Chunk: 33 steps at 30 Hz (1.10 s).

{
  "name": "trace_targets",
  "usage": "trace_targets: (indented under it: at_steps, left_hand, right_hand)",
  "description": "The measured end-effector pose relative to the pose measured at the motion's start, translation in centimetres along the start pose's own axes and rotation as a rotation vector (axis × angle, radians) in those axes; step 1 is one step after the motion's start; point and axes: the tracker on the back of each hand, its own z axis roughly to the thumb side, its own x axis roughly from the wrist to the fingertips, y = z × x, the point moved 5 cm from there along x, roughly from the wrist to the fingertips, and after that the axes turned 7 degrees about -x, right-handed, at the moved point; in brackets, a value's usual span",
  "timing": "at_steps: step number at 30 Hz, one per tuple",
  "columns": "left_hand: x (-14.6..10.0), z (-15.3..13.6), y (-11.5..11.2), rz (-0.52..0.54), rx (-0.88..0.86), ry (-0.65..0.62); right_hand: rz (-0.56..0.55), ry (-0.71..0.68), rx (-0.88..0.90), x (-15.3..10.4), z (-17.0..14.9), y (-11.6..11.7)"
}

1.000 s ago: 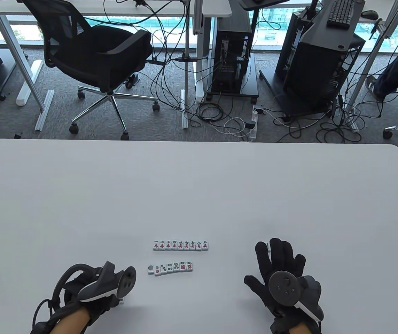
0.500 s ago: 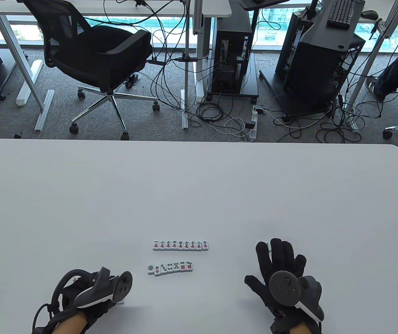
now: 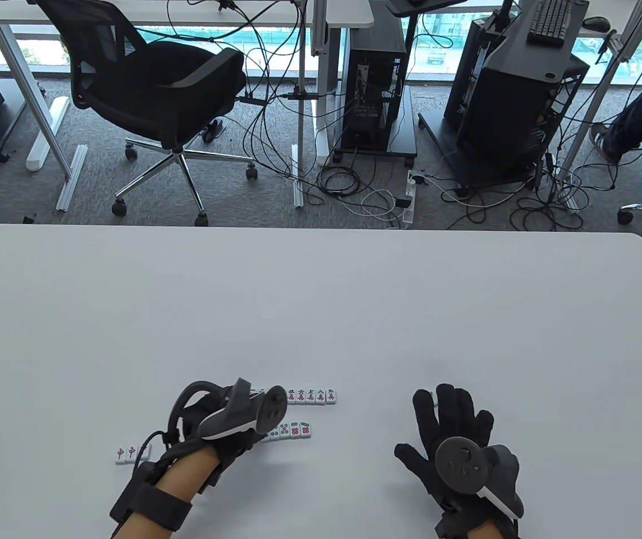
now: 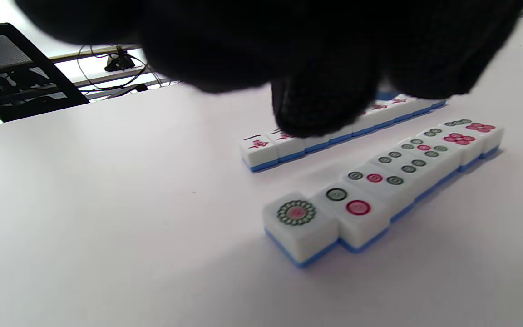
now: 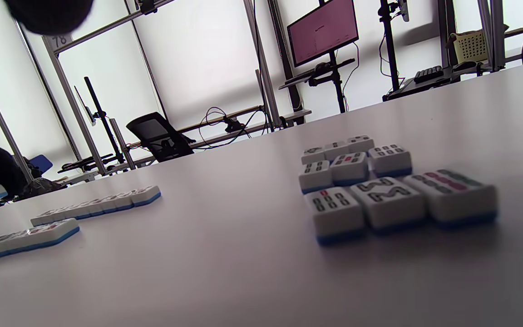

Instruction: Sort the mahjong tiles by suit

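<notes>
White tiles with blue backs are lying face up across the grey table (image 3: 321,292), so let's run along them from the left. Sitting far left are the red dragon tiles (image 3: 130,452), at least two showing beside the forearm. Next, the left hand (image 3: 225,432) is hovering over the left ends of both finished-looking lines; from the left wrist view a fingertip (image 4: 320,113) is hanging just above the character-suit row (image 4: 338,131), though whether it is touching I cannot tell, and how its fingers are set is hidden behind the tracker and glove, so no call on that grip. Just nearer the person, the circle-suit row (image 4: 379,181) is lying straight, running one, two, three and upward. Moving right, the right hand (image 3: 450,432) is lying flat with fingers spread, holding nothing. Beneath and ahead of it, the bamboo tiles (image 5: 370,181) are bunched in a loose cluster, not yet lined up. My read: two suits are laid out, and bamboo is the job remaining. That next move is calling for a careful pinch of one tile without nudging its neighbours
</notes>
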Motion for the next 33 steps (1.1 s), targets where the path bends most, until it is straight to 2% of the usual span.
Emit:
trace_targets:
  at_steps: [4, 10, 20, 25, 30, 33]
  left_hand:
    - [2.2, 3.9, -0.1, 0.016, 0.024, -0.055]
    - [3.5, 6.6, -0.8, 0.032, 0.051, -0.073]
    - [3.6, 7.5, -2.5, 0.000, 0.128, -0.098]
    - [3.3, 7.7, -2.4, 0.009, 0.156, -0.104]
    - [1.4, 7.0, -1.0, 0.089, 0.190, -0.122]
    - [-0.3, 5.7, -0.4, 0.097, 0.192, -0.124]
  right_hand:
    - [-0.003, -0.003, 0.007, 0.0, 0.0, -0.1]
    - [-0.002, -0.011, 0.014, 0.0, 0.1, 0.0]
    - [0.000, -0.015, 0.009, 0.0, 0.2, 0.1]
    - [0.000, -0.017, 0.005, 0.0, 0.3, 0.1]
    - [-0.002, -0.018, 0.007, 0.0, 0.3, 0.1]
    - [-0.001, -0.018, 0.005, 0.0, 0.3, 0.1]
